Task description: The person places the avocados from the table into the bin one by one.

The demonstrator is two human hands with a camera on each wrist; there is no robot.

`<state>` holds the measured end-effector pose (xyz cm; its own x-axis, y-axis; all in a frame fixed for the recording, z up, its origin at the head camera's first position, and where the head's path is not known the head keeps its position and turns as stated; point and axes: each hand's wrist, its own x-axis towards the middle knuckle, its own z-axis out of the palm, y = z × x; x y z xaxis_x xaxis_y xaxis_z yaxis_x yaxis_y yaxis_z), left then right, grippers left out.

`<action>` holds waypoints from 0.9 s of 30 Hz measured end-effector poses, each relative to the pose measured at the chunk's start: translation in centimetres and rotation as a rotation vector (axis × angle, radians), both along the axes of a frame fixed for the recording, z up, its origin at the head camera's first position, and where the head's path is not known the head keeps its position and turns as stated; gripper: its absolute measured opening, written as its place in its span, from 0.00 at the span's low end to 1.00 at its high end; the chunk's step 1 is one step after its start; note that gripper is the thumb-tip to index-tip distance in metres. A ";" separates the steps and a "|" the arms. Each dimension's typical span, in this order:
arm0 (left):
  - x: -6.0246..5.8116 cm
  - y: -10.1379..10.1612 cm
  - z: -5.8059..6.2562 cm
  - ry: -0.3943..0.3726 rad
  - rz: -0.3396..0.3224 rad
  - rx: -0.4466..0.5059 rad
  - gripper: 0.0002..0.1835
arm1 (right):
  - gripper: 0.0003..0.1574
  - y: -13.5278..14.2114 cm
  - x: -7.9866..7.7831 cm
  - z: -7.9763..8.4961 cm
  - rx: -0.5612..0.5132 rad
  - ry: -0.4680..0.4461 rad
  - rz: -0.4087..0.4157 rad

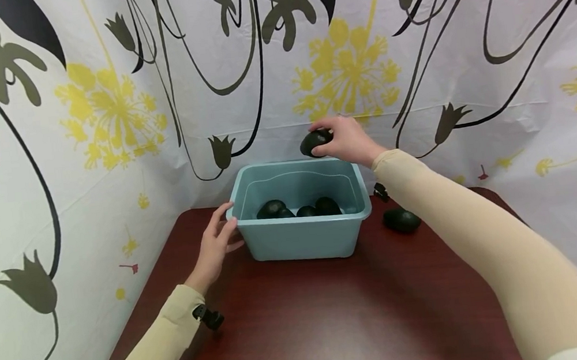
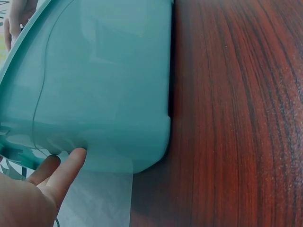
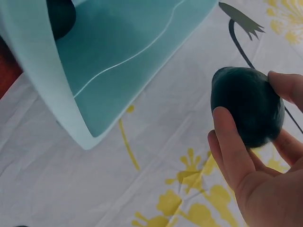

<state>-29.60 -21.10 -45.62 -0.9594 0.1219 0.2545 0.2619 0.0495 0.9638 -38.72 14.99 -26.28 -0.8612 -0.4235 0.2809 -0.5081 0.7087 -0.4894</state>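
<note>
A dark green avocado [image 1: 315, 142] is pinched between the thumb and fingers of my right hand [image 1: 348, 140], above the back rim of a light blue plastic bin [image 1: 299, 238]. The right wrist view shows that avocado [image 3: 247, 106] held at the fingertips, apart from the bin. Several avocados [image 1: 326, 206] lie inside the bin, partly hidden by its front wall. My left hand [image 1: 215, 246] rests against the bin's left side near the rim, and its fingers [image 2: 66, 177] touch the outer wall in the left wrist view. Another avocado [image 1: 401, 220] lies on the table, right of the bin.
The dark red wooden table [image 1: 302, 323] extends in front of the bin. A white cloth [image 1: 271, 112] with printed flowers hangs behind and along the sides. Black devices are strapped to both wrists, one visible at the left cuff [image 1: 208, 316].
</note>
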 end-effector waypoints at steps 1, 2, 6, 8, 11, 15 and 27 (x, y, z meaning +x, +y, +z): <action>0.0 0.0 0.0 0.000 -0.002 0.001 0.29 | 0.34 -0.1 0.0 0.0 0.022 -0.015 0.010; 0.0 0.0 0.0 0.002 -0.004 0.002 0.29 | 0.34 -0.1 0.0 -0.1 0.047 -0.027 0.021; 0.0 0.1 0.1 0.013 -0.014 -0.003 0.29 | 0.35 0.1 -0.1 -0.5 0.145 -0.061 0.063; 0.0 0.0 0.1 0.011 -0.014 -0.003 0.29 | 0.35 0.3 -0.1 -0.7 0.166 -0.065 0.064; 0.1 -0.1 0.0 0.005 -0.018 -0.003 0.30 | 0.36 0.7 0.0 -1.0 0.177 -0.062 0.056; 0.2 -0.2 0.1 -0.010 -0.036 0.016 0.30 | 0.35 1.4 0.5 -1.0 0.180 -0.047 0.044; 1.9 0.5 2.3 -0.015 -0.055 0.015 0.31 | 0.36 4.6 3.1 0.1 0.230 -0.002 0.029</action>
<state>-27.69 -20.60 -43.33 -0.9550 0.1704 0.2426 0.2497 0.0209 0.9681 -35.62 19.62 -26.14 -0.8484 -0.5003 0.1728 -0.5288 0.7869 -0.3179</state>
